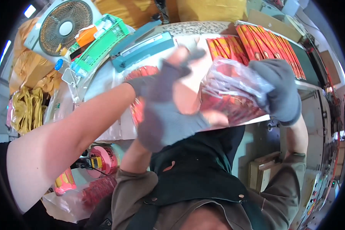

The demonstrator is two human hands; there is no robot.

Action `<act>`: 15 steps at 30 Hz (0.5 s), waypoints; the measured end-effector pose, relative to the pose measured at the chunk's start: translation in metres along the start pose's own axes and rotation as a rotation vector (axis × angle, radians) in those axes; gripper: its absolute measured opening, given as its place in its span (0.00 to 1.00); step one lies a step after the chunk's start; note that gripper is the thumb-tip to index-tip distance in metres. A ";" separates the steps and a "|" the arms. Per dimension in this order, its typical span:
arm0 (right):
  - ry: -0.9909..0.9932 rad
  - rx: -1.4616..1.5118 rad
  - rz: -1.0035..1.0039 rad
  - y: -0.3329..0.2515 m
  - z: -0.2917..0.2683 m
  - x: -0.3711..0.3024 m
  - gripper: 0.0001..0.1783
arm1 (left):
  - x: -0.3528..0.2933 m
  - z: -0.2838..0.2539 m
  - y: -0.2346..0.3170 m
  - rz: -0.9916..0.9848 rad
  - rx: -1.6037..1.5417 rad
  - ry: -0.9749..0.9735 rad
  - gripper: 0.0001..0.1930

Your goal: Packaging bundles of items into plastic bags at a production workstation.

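A clear plastic bag (pixel 234 90) stuffed with red and orange packets is held up over the bench (pixel 103 82), both hands in grey gloves. The right hand (pixel 281 92) is closed around the bag's right end; the left hand (pixel 168 103) is spread against its left side, fingers wide. Behind the bag, rows of matching red packets (pixel 268 44) lie on the bench, with a teal heat sealer (pixel 142 50) behind and left of the bag. Bagging appears under way; closing the mouth likely calls for a steady two-handed grip.

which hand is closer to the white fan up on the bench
Left. The left hand is in the middle, below and right of the fan; the right hand holds the clear bag farther right.
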State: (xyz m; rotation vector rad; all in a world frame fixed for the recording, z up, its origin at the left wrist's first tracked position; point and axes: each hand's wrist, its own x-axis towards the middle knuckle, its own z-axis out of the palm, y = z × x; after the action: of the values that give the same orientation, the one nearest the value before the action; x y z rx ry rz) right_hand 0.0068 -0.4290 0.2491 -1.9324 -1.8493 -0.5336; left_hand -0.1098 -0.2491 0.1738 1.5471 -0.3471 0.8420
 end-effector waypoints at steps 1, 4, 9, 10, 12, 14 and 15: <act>0.157 0.002 -0.038 0.000 0.002 0.013 0.13 | 0.003 -0.003 0.013 -0.212 0.051 -0.191 0.42; 0.290 0.085 0.036 0.025 0.040 0.071 0.14 | -0.028 -0.009 -0.025 -0.614 -0.204 -0.070 0.23; 0.237 0.459 0.505 0.149 0.204 0.119 0.24 | -0.053 -0.019 -0.111 -0.796 -0.363 0.259 0.19; 0.254 0.388 0.588 0.166 0.235 0.124 0.32 | -0.056 -0.023 -0.124 -0.826 -0.392 0.365 0.19; 0.203 0.331 0.822 0.203 0.282 0.130 0.61 | -0.047 -0.026 -0.146 -0.867 -0.388 0.405 0.20; 0.194 0.433 0.718 0.204 0.299 0.165 0.64 | -0.038 -0.034 -0.161 -0.812 -0.345 0.518 0.23; 0.165 0.497 0.648 0.196 0.295 0.192 0.64 | -0.032 -0.045 -0.168 -0.810 -0.324 0.534 0.23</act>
State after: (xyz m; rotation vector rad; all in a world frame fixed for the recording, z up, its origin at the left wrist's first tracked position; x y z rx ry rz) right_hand 0.2095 -0.1157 0.0980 -1.9077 -1.0257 -0.0143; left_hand -0.0341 -0.1851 0.0277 0.9676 0.4919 0.4812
